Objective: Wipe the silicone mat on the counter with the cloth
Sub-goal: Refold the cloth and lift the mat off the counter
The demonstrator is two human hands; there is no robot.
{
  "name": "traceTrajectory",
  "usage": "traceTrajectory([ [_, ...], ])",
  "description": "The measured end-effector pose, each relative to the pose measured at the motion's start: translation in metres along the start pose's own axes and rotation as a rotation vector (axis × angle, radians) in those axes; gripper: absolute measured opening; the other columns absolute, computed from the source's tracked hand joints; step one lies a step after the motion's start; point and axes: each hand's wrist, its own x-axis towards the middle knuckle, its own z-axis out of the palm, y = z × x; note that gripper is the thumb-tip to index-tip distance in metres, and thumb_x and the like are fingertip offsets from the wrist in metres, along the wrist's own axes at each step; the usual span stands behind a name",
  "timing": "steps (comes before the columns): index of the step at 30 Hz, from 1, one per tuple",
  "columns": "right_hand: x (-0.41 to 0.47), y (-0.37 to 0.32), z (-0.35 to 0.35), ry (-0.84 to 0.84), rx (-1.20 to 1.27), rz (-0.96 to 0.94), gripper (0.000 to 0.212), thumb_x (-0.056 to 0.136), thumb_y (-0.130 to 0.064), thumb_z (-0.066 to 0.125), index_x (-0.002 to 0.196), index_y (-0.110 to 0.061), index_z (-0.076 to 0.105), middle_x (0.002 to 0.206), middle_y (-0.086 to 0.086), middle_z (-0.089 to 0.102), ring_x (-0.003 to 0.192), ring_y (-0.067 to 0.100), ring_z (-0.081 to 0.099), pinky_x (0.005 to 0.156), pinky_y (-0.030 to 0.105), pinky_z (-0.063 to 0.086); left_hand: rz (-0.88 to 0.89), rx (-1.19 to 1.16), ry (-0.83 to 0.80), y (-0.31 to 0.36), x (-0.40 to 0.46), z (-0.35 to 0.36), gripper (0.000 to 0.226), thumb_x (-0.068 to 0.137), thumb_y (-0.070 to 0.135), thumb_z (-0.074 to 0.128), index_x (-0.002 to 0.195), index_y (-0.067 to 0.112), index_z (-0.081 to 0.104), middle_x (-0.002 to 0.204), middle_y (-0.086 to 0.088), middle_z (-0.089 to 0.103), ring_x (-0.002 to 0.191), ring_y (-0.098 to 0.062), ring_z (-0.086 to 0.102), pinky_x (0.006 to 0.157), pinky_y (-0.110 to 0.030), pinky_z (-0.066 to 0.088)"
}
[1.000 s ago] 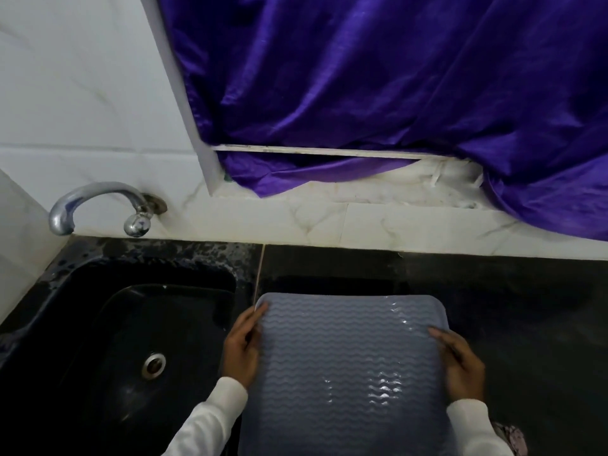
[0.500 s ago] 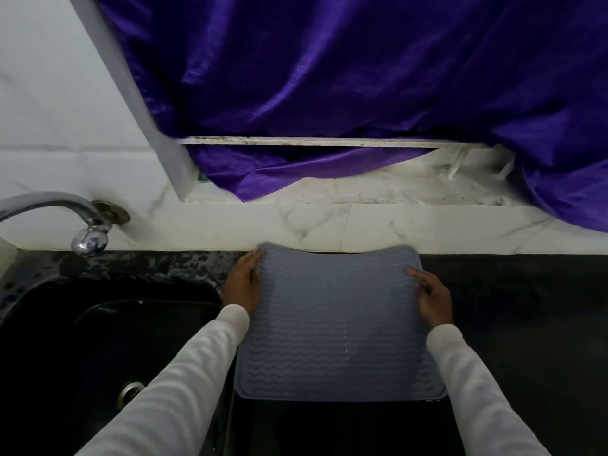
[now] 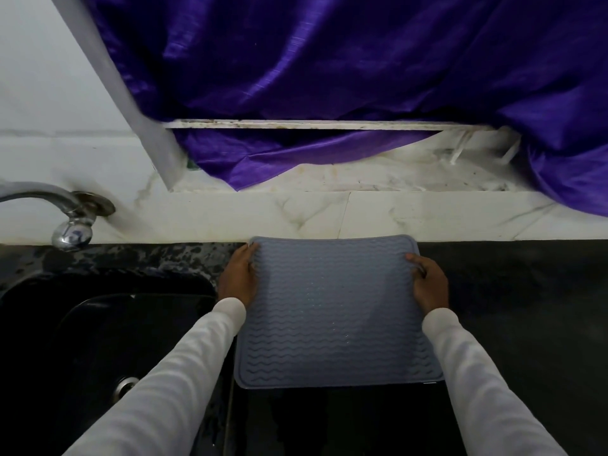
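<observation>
Grey silicone mat (image 3: 335, 311), ribbed in wavy lines with rounded corners, lies flat on the black counter (image 3: 513, 291), far edge touching the marble backsplash (image 3: 394, 215). Left hand (image 3: 238, 279) and right hand (image 3: 429, 283) pinch its side edges, fingertips hidden underneath. Tap spout (image 3: 29, 194) is cut off at left.

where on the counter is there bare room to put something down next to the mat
Free: the black counter right of the mat, up to the marble backsplash, and the strip in front of the mat. Crowded: the mat's left side, where the left hand sits beside the sink. The right hand holds the right edge.
</observation>
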Motion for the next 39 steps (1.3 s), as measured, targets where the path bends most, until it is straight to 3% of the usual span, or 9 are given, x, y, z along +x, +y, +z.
traceTrajectory([
  [7, 0.006, 0.0, 0.004, -0.005, -0.268, -0.049, 0.03, 0.093, -0.005, 0.049, 0.115, -0.018, 0.064, 0.133, 0.01, 0.05, 0.121, 0.033, 0.047, 0.101, 0.04, 0.04, -0.044, -0.113, -0.052, -0.008, -0.004, -0.005, 0.05, 0.096, 0.01, 0.054, 0.144, 0.023, 0.047, 0.152, -0.002, 0.039, 0.136, -0.023, 0.042, 0.11, -0.032, 0.034],
  [10, 0.003, 0.0, 0.001, -0.031, -0.397, -0.056, 0.029, 0.09, -0.01, 0.056, 0.118, -0.015, 0.064, 0.135, 0.017, 0.044, 0.121, 0.041, 0.043, 0.101, 0.045, 0.039, -0.091, -0.201, 0.006, -0.008, -0.015, -0.013, 0.053, 0.092, 0.022, 0.065, 0.142, 0.025, 0.05, 0.139, 0.0, 0.049, 0.125, -0.016, 0.047, 0.105, -0.031, 0.038],
  [13, -0.006, 0.009, -0.008, -0.073, -0.371, -0.039, 0.037, 0.088, -0.01, 0.061, 0.125, -0.015, 0.06, 0.134, 0.02, 0.045, 0.117, 0.038, 0.049, 0.102, 0.045, 0.042, -0.098, -0.371, -0.001, -0.013, -0.044, -0.018, 0.045, 0.085, 0.012, 0.072, 0.128, 0.02, 0.062, 0.126, 0.001, 0.058, 0.112, -0.017, 0.058, 0.088, -0.028, 0.049],
  [15, -0.015, 0.016, -0.015, -0.086, -0.34, -0.035, 0.04, 0.086, -0.01, 0.062, 0.126, -0.016, 0.058, 0.132, 0.018, 0.048, 0.114, 0.035, 0.053, 0.102, 0.046, 0.044, -0.109, -0.399, 0.008, -0.018, -0.067, -0.019, 0.038, 0.081, 0.005, 0.075, 0.11, 0.029, 0.066, 0.121, -0.007, 0.061, 0.106, -0.023, 0.063, 0.081, -0.021, 0.05],
  [18, -0.035, 0.02, -0.027, -0.116, -0.372, -0.012, 0.036, 0.085, -0.009, 0.061, 0.121, -0.016, 0.062, 0.129, 0.018, 0.052, 0.111, 0.036, 0.056, 0.099, 0.045, 0.046, -0.104, -0.369, -0.026, -0.02, -0.098, -0.025, 0.047, 0.078, -0.003, 0.075, 0.099, 0.038, 0.064, 0.118, -0.004, 0.061, 0.097, -0.011, 0.063, 0.079, -0.01, 0.047],
  [24, -0.085, 0.028, -0.049, -0.177, -0.457, -0.037, 0.039, 0.086, -0.005, 0.062, 0.125, -0.009, 0.059, 0.131, 0.016, 0.049, 0.116, 0.033, 0.052, 0.1, 0.039, 0.04, 0.046, -0.157, -0.208, -0.039, -0.153, -0.019, 0.064, 0.083, 0.009, 0.072, 0.141, 0.026, 0.05, 0.148, 0.012, 0.034, 0.132, -0.002, 0.038, 0.106, -0.018, 0.035],
  [30, -0.095, 0.029, -0.052, -0.131, -0.431, -0.086, 0.051, 0.078, 0.019, 0.051, 0.125, 0.001, 0.056, 0.134, 0.017, 0.047, 0.124, 0.033, 0.046, 0.102, 0.028, 0.03, -0.069, -0.175, -0.204, -0.026, -0.149, -0.015, 0.072, 0.079, -0.009, 0.068, 0.144, 0.012, 0.046, 0.151, -0.004, 0.033, 0.137, -0.019, 0.037, 0.094, 0.008, 0.019],
  [35, -0.086, 0.02, -0.053, -0.169, -0.371, -0.024, 0.05, 0.08, 0.016, 0.048, 0.125, -0.005, 0.056, 0.134, 0.016, 0.045, 0.126, 0.032, 0.044, 0.104, 0.031, 0.031, -0.107, -0.141, -0.187, -0.018, -0.155, -0.016, 0.074, 0.083, -0.002, 0.066, 0.148, 0.021, 0.04, 0.154, -0.002, 0.028, 0.138, -0.017, 0.036, 0.106, -0.015, 0.026],
  [39, -0.096, 0.016, -0.059, -0.147, -0.327, 0.013, 0.066, 0.082, 0.012, 0.056, 0.142, -0.01, 0.039, 0.141, 0.015, 0.038, 0.121, 0.032, 0.048, 0.103, 0.037, 0.038, -0.111, -0.129, -0.187, -0.01, -0.167, -0.021, 0.071, 0.086, 0.004, 0.066, 0.149, 0.018, 0.038, 0.155, -0.004, 0.027, 0.137, -0.02, 0.039, 0.105, -0.02, 0.029],
])
